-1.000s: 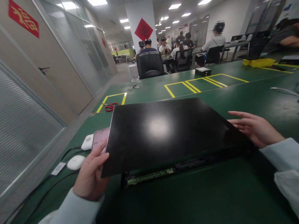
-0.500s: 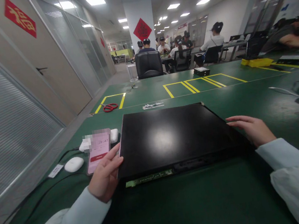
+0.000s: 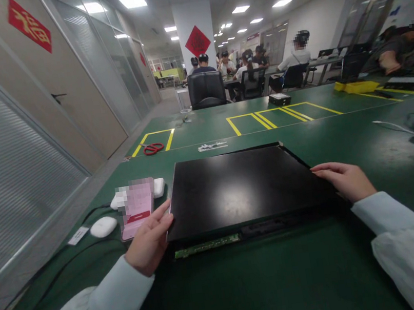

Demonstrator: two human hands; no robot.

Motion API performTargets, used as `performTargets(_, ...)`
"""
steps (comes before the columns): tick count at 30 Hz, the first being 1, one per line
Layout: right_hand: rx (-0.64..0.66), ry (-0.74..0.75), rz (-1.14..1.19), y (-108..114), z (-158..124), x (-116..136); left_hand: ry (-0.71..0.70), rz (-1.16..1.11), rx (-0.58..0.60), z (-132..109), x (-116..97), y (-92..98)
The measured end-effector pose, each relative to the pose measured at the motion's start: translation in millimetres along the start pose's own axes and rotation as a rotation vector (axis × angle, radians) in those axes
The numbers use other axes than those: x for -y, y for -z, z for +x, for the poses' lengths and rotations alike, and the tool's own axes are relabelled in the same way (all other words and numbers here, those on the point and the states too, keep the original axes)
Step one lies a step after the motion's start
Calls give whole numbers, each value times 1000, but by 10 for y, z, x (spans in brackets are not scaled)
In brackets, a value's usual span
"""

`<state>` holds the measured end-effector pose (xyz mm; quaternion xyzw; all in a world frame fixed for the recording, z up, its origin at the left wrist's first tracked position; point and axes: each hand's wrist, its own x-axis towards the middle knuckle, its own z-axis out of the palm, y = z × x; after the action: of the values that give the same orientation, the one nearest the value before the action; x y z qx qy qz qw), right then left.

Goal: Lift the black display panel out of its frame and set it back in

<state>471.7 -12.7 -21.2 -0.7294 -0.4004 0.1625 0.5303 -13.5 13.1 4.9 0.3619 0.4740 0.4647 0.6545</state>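
A flat black display panel [image 3: 231, 190] lies between my hands, its glossy face up and reflecting a bright spot. Under it a thin black frame [image 3: 293, 152] shows along the back and right edges. At the near side a narrow green circuit board [image 3: 207, 246] sticks out from below the panel. My left hand [image 3: 151, 239] grips the panel's left edge, thumb on top and the other fingers at the side. On the right edge, my right hand [image 3: 346, 179] pinches the panel between thumb and fingers; the fingertips partly cover that edge.
Left of the panel lie a phone [image 3: 137, 207], a round white device [image 3: 103, 227] and black cables [image 3: 52, 266]. Farther back are red-handled scissors [image 3: 153, 148], a small black box [image 3: 279, 99] and a yellow tray [image 3: 355, 86]. A person [image 3: 409, 49] sits at the far right.
The panel has shifted slightly right and toward me relative to the frame, baring more of the frame's back and right edges. My right hand has moved a little left and its fingers have closed.
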Motion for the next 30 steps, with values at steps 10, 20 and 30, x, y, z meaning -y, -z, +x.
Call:
performTargets(10,72,34,-304,-6,-17,65,63,-7,-62,-142,-183,-225)
performTargets(20,83,86,-409,-1,-13,88,50,-9,-86,-156,-180,-268)
performTargets(30,203,140,-327,-28,-59,114,29,-88,-22,-69,-89,-139)
